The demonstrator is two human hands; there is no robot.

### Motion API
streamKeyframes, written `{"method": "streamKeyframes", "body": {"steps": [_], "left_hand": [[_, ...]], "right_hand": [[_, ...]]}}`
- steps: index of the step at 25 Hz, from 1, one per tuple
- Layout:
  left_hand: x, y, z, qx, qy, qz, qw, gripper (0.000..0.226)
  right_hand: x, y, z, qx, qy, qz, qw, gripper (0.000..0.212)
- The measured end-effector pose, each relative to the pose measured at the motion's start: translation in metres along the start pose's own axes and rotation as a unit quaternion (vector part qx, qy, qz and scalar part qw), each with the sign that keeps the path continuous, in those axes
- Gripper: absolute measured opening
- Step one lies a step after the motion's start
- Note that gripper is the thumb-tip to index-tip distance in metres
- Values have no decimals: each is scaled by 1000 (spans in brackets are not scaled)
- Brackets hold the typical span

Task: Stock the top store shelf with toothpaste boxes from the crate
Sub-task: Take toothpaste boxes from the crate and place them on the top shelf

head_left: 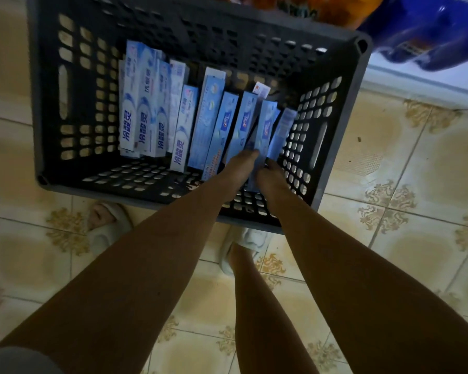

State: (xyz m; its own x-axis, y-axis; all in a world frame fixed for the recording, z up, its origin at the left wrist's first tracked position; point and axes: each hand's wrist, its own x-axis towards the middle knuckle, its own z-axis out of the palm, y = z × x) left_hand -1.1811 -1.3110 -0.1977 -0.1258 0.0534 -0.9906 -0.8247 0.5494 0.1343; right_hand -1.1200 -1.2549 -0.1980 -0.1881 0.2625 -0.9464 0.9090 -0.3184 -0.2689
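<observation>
A dark grey slotted crate [65, 171] stands on the tiled floor below me. Several toothpaste boxes lie in it: white-and-blue ones [143, 112] on the left, light blue ones [222, 125] on the right. Both my arms reach down into the crate's right side. My left hand [241, 168] and my right hand [272, 176] close from either side on one light blue toothpaste box [265, 130] that stands tilted among the others. The box's near end is hidden between my hands.
Blue packaged goods [427, 36] sit on a low white shelf [416, 82] at the upper right, with orange packaging [330, 6] behind the crate. My feet in pale slippers [108, 228] stand on the patterned floor tiles just in front of the crate.
</observation>
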Motion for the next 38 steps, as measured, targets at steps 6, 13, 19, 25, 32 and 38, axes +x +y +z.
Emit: {"method": "streamKeyframes", "body": {"steps": [6,13,19,25,32,38], "left_hand": [[-25,4,-13,6,-30,32,999,41],[-81,29,-44,25,-88,33,995,46],[-109,33,-66,28,-130,21,991,46],[-141,37,-110,92,-160,15,983,45],[-224,69,-170,204,-207,-17,957,34],[-281,82,-217,263,-212,3,941,40]], "right_hand": [[-28,-5,-12,-29,21,-63,997,36],[-84,-32,-13,28,38,-70,996,49],[-112,-43,-13,40,-3,-69,997,51],[-148,-65,-18,141,15,-19,990,29],[-225,-127,-23,206,31,-97,973,48],[-269,-158,-5,125,10,-110,986,22]]}}
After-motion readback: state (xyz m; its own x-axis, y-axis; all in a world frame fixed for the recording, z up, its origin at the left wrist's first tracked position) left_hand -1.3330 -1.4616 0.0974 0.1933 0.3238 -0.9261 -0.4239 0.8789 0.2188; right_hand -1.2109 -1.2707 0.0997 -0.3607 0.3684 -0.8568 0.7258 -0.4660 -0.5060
